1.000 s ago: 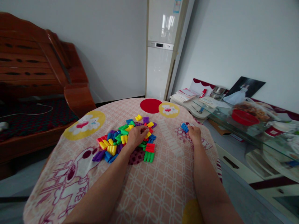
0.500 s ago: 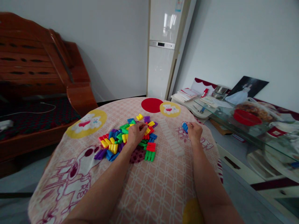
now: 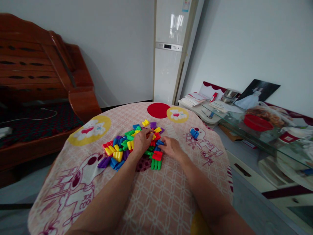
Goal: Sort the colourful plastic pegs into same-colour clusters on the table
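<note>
A mixed pile of plastic building blocks (image 3: pixel 117 156) in red, yellow, green, blue and purple lies on the table. Over its right part rests my left hand (image 3: pixel 143 141), fingers curled together; what they pinch, if anything, is hidden. My right hand (image 3: pixel 171 147) reaches in at the pile's right edge, thumb and fingertips closed about a blue block (image 3: pixel 160 142). Just below those fingertips are a red block (image 3: pixel 157 156) and a green block (image 3: pixel 156 164). Apart from the pile, another blue block (image 3: pixel 194 133) sits alone on the right side of the cloth.
A patterned tablecloth (image 3: pixel 166 195) covers the round table. To the right stands a glass-topped cabinet (image 3: pixel 227 124) with papers, a red bowl (image 3: pixel 258 122) and a photo (image 3: pixel 259 93). A wooden bench (image 3: pixel 80 94) is at left, a tall white air conditioner (image 3: pixel 167 71) behind.
My right hand has let go of a blue block on the right of the table and moved left to the pile, onto another blue block. My left hand has barely moved.
</note>
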`<state>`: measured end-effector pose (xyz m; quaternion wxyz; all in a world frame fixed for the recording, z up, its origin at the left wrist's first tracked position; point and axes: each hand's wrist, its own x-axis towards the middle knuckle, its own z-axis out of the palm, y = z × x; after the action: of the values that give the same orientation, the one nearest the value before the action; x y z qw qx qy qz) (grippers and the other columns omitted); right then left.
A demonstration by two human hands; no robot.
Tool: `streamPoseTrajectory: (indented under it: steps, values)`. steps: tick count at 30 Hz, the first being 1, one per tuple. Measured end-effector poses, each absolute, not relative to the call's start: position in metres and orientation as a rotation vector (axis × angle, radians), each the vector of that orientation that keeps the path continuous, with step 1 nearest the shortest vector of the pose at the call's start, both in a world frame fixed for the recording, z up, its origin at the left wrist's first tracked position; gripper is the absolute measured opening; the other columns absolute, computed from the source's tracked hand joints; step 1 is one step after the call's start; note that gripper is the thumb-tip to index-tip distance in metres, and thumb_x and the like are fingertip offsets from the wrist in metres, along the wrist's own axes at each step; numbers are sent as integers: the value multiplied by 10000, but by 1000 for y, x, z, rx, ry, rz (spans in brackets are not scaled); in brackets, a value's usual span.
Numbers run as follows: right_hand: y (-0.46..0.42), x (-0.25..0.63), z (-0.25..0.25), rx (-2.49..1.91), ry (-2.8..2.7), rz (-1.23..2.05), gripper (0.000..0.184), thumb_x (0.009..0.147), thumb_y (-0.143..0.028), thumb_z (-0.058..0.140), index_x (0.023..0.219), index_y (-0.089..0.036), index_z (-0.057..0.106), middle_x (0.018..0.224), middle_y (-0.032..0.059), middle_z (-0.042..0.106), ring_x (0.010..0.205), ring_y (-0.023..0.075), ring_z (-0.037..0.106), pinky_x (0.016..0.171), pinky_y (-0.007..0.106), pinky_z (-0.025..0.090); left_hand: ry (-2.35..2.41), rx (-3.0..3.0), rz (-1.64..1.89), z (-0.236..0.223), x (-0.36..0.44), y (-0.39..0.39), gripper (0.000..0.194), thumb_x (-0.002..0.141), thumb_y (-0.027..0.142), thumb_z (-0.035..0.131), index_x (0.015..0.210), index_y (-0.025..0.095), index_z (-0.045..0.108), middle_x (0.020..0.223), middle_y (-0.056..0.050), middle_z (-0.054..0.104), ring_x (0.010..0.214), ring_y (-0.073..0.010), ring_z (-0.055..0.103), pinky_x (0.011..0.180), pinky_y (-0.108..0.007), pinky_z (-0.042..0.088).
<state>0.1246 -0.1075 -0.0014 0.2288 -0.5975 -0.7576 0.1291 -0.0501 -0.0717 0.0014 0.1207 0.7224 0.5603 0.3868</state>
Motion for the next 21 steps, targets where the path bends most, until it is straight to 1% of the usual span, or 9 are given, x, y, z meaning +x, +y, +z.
streamPoseTrajectory:
  steps: [2, 4, 8, 11, 15, 18, 21]
  values:
    - [-103, 136, -3, -1596, -1961, 395, 96, 816, -296, 627, 841, -208, 656, 750, 2, 677, 665, 141, 587, 615, 231, 382, 1633, 2113, 1133, 1, -50, -72, 289, 861, 313, 512, 1033, 188, 708, 1078, -79, 723, 940, -217, 667, 818, -291, 496]
    - [-98, 149, -5, -1571, -1825, 418, 91, 816, -256, 585, 800, -195, 651, 684, -10, 648, 633, 135, 571, 605, 228, 387, 1622, 2122, 1139, 1, -51, -71, 289, 861, 312, 512, 1034, 192, 710, 1086, -75, 722, 944, -216, 665, 821, -291, 494]
    - [-94, 167, -3, -1627, -1730, 398, 134, 811, -255, 573, 824, -180, 684, 637, -9, 642, 604, 137, 569, 598, 231, 395, 1616, 2128, 1141, 0, -51, -70, 296, 859, 311, 514, 1040, 190, 715, 1071, -78, 725, 914, -214, 670, 787, -288, 493]
    - [-98, 164, -1, -1713, -1848, 361, 180, 837, -318, 591, 825, -186, 713, 666, 15, 674, 618, 145, 589, 595, 237, 388, 1618, 2130, 1139, 0, -51, -71, 306, 863, 313, 508, 1050, 188, 715, 1072, -81, 723, 916, -217, 669, 784, -293, 491]
    - [-105, 143, 0, -1762, -2071, 284, 232, 849, -410, 614, 863, -211, 732, 794, 60, 725, 730, 190, 640, 611, 258, 389, 1635, 2118, 1126, 0, -51, -71, 304, 864, 319, 509, 1047, 191, 715, 1075, -78, 724, 911, -215, 669, 785, -289, 491]
    - [-106, 131, -2, -1738, -2168, 263, 179, 834, -375, 643, 904, -228, 718, 850, 55, 732, 778, 194, 650, 633, 255, 393, 1641, 2126, 1120, -1, -51, -71, 308, 863, 324, 510, 1051, 187, 713, 1063, -79, 726, 896, -213, 667, 774, -284, 490]
    - [-104, 129, -7, -1694, -2090, 333, 115, 812, -315, 653, 874, -229, 697, 812, 24, 721, 746, 169, 641, 628, 238, 393, 1630, 2131, 1121, -1, -50, -71, 313, 864, 321, 507, 1058, 186, 711, 1060, -80, 726, 891, -213, 668, 772, -284, 493]
